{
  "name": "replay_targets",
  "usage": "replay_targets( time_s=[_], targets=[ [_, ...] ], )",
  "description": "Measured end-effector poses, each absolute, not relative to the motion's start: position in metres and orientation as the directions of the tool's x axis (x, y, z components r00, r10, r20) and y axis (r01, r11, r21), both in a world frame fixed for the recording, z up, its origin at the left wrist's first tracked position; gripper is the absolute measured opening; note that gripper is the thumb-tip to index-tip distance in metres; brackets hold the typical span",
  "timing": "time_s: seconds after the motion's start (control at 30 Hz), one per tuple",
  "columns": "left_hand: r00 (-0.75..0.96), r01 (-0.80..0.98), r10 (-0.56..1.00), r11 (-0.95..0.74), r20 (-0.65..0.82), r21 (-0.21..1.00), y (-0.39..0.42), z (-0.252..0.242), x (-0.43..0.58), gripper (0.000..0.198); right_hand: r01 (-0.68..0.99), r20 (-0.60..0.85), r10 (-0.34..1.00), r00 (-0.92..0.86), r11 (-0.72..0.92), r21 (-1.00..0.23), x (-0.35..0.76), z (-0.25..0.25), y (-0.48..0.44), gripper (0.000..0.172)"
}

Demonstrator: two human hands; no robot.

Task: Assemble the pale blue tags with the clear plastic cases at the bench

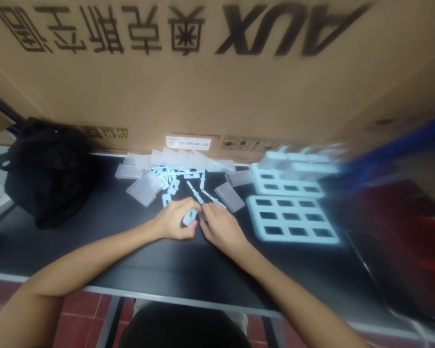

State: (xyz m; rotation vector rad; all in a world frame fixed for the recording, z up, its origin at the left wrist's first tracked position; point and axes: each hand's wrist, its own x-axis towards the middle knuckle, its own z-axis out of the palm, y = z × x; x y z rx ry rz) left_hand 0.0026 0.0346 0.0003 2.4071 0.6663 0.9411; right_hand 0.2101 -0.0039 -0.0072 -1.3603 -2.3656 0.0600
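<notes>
Your two arms reach over the counter (pixel 166 270), where your left hand (pixel 174 220) pinches a small blue clip (pixel 189 216) and your right hand (pixel 221 227) closes on its end, so a slip could drop it into the pile (pixel 174 176).

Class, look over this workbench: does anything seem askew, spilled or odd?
Yes. Small pale plastic parts lie scattered loosely behind the left hand and right hand, unlike the trays set flat. The big cardboard box stands upside down, print inverted.
</notes>
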Motion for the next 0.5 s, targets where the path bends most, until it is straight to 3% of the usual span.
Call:
replay_targets(
  time_s=[0.13, 0.2, 0.33, 0.5],
  targets=[
    [0.631, 0.235, 0.573, -0.784, 0.523, 0.575, 0.037, -0.002, 0.000, 0.029, 0.746, 0.239, 0.906, -0.349, 0.423, -0.515, 0.216, 0.000, -0.003, 0.016],
    [0.609, 0.201, 0.560, -0.794, 0.561, 0.573, 0.039, -0.003, 0.000, 0.034, 0.672, 0.322, 0.902, -0.288, 0.429, -0.603, 0.219, 0.009, -0.002, 0.014],
    [0.578, 0.092, 0.489, -0.834, 0.653, 0.543, 0.044, -0.004, 0.002, 0.049, 0.473, 0.585, 0.808, -0.065, 0.541, -0.695, 0.227, 0.038, -0.002, 0.013],
    [0.576, 0.121, 0.508, -0.828, 0.641, 0.547, 0.045, -0.010, 0.003, 0.070, 0.342, 0.629, 0.776, -0.042, 0.603, -0.721, 0.235, 0.057, -0.005, 0.014]
  ],
)
